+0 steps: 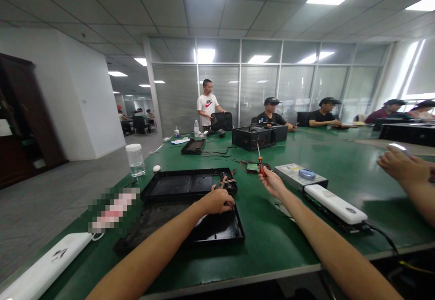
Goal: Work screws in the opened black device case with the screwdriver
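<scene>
My right hand is closed around the red-and-black handle of a screwdriver, whose thin shaft points up and away from me. Over a black plastic tray-like panel, my left hand has its fingers curled together; whatever they may hold is hidden. Behind it lies a second black panel, with a bundle of cables at its right end. A small green circuit board rests just beyond the screwdriver.
To the right are a metal drive box with a blue tape roll on top and a white power bank. A clear jar stands left. Black computer cases sit farther back. Another person's hand reaches in from the right.
</scene>
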